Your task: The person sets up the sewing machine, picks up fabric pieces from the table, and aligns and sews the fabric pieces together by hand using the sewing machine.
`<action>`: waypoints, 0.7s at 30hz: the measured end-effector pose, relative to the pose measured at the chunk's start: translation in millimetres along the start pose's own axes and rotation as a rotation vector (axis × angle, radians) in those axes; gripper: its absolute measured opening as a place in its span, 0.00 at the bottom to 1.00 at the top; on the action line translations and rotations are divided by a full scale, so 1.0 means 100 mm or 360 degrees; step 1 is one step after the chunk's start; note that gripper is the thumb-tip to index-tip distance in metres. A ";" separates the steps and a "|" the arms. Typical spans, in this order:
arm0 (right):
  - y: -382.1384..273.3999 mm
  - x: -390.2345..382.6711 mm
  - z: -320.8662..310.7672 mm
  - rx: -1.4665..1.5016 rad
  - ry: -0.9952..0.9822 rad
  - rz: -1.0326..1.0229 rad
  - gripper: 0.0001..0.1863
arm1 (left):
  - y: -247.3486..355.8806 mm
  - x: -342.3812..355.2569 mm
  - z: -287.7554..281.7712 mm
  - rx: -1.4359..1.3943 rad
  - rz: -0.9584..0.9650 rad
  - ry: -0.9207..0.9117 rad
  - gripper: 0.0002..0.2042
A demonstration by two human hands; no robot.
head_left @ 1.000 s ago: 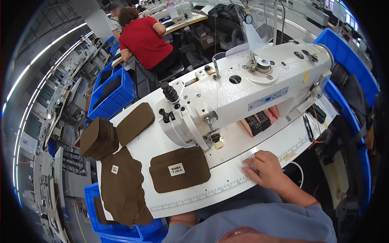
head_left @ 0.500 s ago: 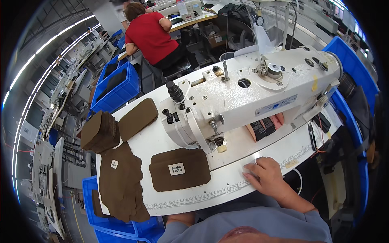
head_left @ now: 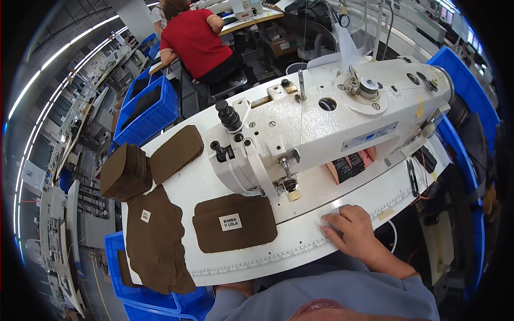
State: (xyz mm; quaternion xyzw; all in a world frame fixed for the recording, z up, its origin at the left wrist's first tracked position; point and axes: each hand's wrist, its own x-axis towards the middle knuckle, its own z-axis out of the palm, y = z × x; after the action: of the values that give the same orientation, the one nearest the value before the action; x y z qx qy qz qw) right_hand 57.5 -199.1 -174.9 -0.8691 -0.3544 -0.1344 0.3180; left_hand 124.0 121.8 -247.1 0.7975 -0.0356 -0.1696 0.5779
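My right hand (head_left: 350,230) rests on the white table of the sewing machine (head_left: 321,128), close to the front edge. Its fingers are loosely bent, with a gap between thumb and forefinger and nothing seen in them. Only a bit of my left forearm (head_left: 235,289) shows below the table edge; the left hand itself is hidden. Left of the needle area lies a flat brown fabric piece with rounded corners (head_left: 214,238) and a white label (head_left: 230,222). Farther left, brown pieces with a similar label (head_left: 145,215) overlap in a spread pile (head_left: 160,251) that hangs over the edge.
A thick stack of brown pieces (head_left: 120,174) stands at far left beside another flat piece (head_left: 176,155). Black tweezers (head_left: 412,176) lie at right. Blue bins stand at front left (head_left: 115,262), back left (head_left: 166,115) and right (head_left: 444,64). A person in red (head_left: 195,43) sits behind.
The view has shifted slightly, so the table and fabric appear a little farther left. My right hand stays in the same place on the table. The person in red has moved slightly.
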 end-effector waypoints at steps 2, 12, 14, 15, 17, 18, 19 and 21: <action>-0.01 0.01 0.01 -0.0013 -0.0026 0.0028 0.13 | -0.07 -0.18 0.11 0.0031 -0.0080 -0.0013 0.17; 0.04 0.02 0.12 0.0025 0.0036 0.0071 0.11 | -0.21 -1.48 1.02 0.0083 -0.0551 -0.0108 0.18; 0.03 0.02 0.13 0.0028 -0.0014 0.0080 0.11 | -0.17 -1.64 1.11 0.0136 -0.0599 -0.0156 0.18; 0.02 0.02 0.14 0.0023 -0.0042 0.0080 0.11 | -0.15 -1.73 1.15 0.0164 -0.0621 -0.0178 0.18; -0.02 0.00 0.08 0.0003 -0.0027 0.0069 0.11 | 0.10 -1.89 1.21 -0.0206 -0.0269 -0.0520 0.16; -0.05 -0.01 0.04 -0.0004 -0.0016 0.0035 0.11 | 0.24 -1.98 1.21 -0.0115 0.0044 -0.0521 0.15; -0.02 -0.01 0.05 -0.0011 -0.0013 0.0015 0.11 | 0.47 -2.00 1.15 -0.0120 0.0041 -0.0539 0.15; 0.01 -0.01 0.03 -0.0023 -0.0062 0.0060 0.11 | 0.86 -1.96 0.99 0.0136 0.0378 -0.0281 0.16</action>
State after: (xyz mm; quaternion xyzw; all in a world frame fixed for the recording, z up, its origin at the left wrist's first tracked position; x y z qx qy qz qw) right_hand 57.4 -197.9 -178.2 -0.8803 -0.3431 -0.1139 0.3072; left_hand -79.2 53.4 -149.3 0.7935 -0.1876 -0.1678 0.5540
